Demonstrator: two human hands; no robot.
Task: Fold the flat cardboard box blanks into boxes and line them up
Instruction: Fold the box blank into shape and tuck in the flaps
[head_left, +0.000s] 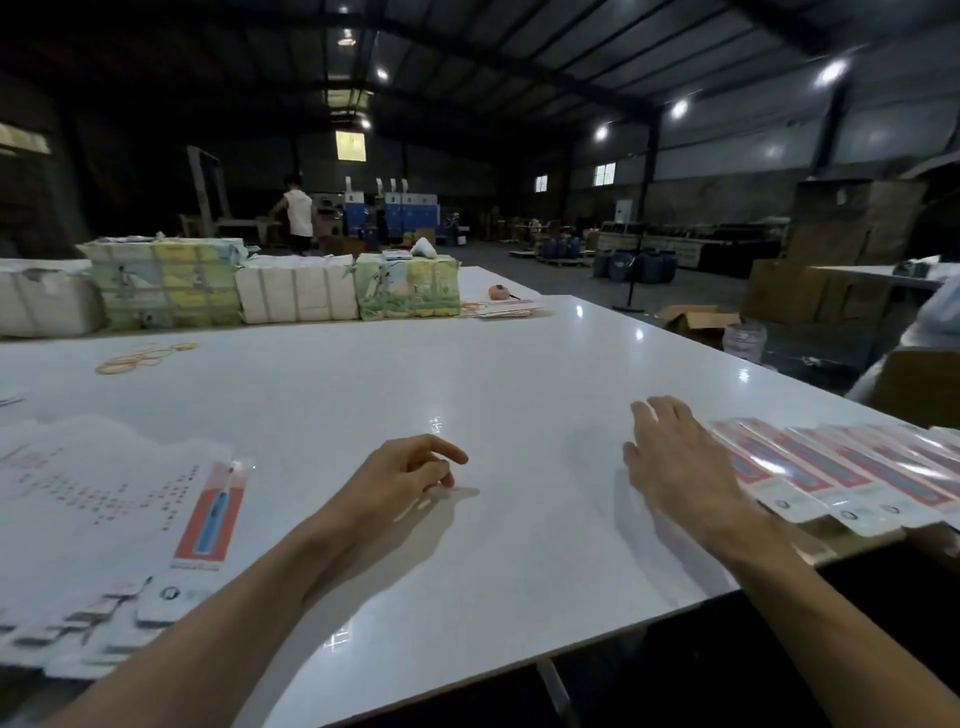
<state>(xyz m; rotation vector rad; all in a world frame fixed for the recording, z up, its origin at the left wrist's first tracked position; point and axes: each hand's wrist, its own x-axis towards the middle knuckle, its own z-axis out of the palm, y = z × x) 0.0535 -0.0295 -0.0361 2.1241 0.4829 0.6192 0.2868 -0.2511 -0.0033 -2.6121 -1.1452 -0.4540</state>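
Note:
A stack of flat white box blanks (104, 525) with a red and blue printed panel lies on the white table (467, 374) at the near left. A row of folded long boxes (852, 478) with red panels lies side by side at the right edge. My right hand (675, 462) rests flat, fingers straight, against the leftmost box of that row. My left hand (410, 478) hovers just over the table's middle with loosely curled fingers and holds nothing.
Wrapped bundles of printed sheets (228, 286) line the far side of the table. Loose rubber bands (140, 358) lie at the far left. A few flat cards (511, 307) lie beyond the bundles. A brown carton (914, 384) stands at the right; a person (297, 213) works far off.

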